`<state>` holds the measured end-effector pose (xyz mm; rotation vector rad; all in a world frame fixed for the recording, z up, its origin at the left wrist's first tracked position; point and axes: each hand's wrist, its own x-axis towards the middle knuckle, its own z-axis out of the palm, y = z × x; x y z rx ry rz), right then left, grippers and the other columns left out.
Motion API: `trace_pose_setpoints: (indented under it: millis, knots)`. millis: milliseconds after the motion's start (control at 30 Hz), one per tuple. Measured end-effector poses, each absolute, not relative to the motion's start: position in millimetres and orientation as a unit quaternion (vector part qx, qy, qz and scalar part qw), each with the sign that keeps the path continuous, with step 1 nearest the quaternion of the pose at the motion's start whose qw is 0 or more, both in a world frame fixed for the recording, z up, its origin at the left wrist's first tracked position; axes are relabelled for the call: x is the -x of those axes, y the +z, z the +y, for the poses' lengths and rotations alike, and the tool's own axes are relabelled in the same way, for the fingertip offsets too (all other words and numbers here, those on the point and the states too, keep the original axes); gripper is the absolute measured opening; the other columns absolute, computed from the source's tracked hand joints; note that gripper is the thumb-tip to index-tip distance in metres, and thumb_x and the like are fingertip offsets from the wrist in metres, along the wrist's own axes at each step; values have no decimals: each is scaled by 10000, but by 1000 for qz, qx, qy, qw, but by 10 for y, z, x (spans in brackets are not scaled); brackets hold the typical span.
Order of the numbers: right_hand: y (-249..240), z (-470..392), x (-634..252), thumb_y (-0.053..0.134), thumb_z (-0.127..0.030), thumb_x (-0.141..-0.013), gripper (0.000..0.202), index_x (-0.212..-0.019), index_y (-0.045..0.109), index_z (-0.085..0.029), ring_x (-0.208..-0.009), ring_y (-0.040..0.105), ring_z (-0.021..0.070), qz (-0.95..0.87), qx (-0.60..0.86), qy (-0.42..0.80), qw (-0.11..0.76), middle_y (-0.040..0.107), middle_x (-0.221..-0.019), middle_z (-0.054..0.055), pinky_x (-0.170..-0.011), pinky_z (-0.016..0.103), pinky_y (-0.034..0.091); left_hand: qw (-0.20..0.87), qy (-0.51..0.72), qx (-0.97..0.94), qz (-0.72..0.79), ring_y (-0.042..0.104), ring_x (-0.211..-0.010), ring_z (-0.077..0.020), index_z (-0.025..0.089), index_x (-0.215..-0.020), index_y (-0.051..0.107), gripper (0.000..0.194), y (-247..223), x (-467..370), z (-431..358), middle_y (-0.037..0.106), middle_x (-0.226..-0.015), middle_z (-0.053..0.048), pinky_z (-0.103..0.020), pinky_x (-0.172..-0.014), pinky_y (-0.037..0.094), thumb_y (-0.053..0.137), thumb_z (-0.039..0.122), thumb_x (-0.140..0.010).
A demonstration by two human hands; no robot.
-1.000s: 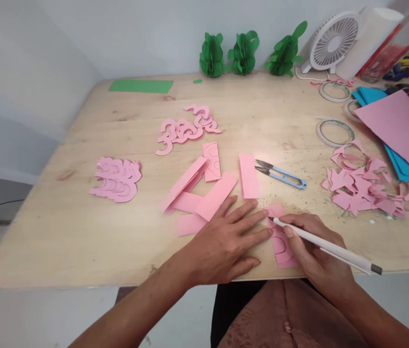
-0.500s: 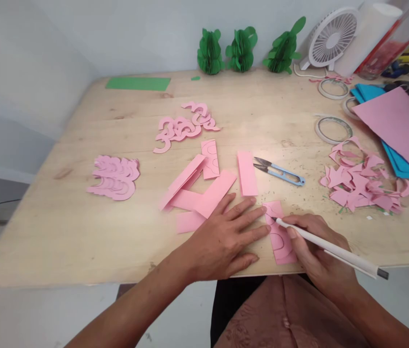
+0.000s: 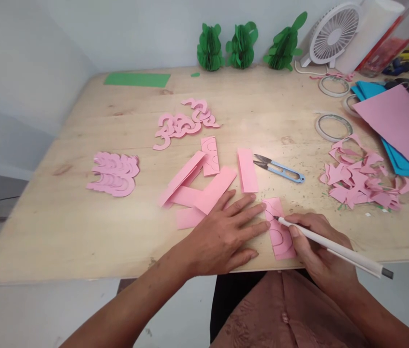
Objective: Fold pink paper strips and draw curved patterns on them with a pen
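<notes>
The pink strip (image 3: 280, 238) with curved lines lies close to the front edge of the surface (image 3: 63, 232), right of its middle, and I think I place it there so that I can look straight down on it. My right hand (image 3: 322, 253) grips a white pen (image 3: 338, 248) between thumb and finger, its dark tip at the strip, where it seems to follow a line. My left hand (image 3: 226, 237) grasps nothing; it lies flat with the fingers spread, and two fingertips meet the strip's left edge, probably in order that the paper does not slip. Just beyond this hand, partly under it, are the plain folded strips (image 3: 217, 191), perhaps kept near for easy taking. Another marked strip (image 3: 210, 157) lies behind them. The thread snips (image 3: 280, 166) rest with their points toward another folded strip (image 3: 248, 171), apart from both hands, which leaves my drawing free. Toward the right edge is a heap of scraps (image 3: 360, 188), and toward the left edge a neat stack of wavy cut-outs (image 3: 115, 179); this separation looks intentional. At the back edge stand three green figures (image 3: 210, 48), I suppose out of the way.
</notes>
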<state>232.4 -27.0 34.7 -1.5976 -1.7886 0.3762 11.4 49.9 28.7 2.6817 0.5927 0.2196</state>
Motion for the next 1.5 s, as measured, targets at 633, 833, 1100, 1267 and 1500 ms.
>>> trace_pose_setpoints:
  millis: [633,833,1100,1267,1500]
  knots:
    - [325,-283,-2335,536,-232,-931,110,-987,631,-230,-850,620,171,-687,622,149,345,688,-880,21,-742,312,486,177,91,-959,202,267,-1456,-303,331,-1403,458,472,263,-108,501,398,-1534,-35,-565,-1185,139,499,438,-946]
    - [331,-271,-2329,536,-247,-929,126,-990,645,-233,-844,630,182,-683,626,153,343,702,-883,25,-737,329,491,183,83,-958,205,270,-1456,-301,342,-1322,540,397,272,-110,502,387,-1542,-32,-569,-1188,128,533,417,-931]
    - [332,-285,-2324,539,-272,-919,131,-972,654,-238,-839,647,197,-674,637,157,341,705,-873,30,-723,335,500,182,86,-957,208,277,-1453,-298,328,-1325,542,411,272,-113,496,394,-1538,-33,-568,-1194,121,537,420,-925]
    - [332,-278,-2317,536,-265,-926,125,-970,650,-237,-835,641,189,-674,636,152,345,707,-865,24,-730,331,497,185,88,-956,208,272,-1456,-297,324,-1329,540,411,270,-109,495,393,-1539,-33,-573,-1192,125,521,427,-932]
    - [332,-279,-2321,538,-273,-921,135,-976,657,-240,-862,657,202,-670,641,155,341,718,-902,35,-749,348,512,184,89,-957,208,270,-1457,-296,325,-1323,544,400,275,-112,494,401,-1534,-34,-572,-1190,127,520,424,-935]
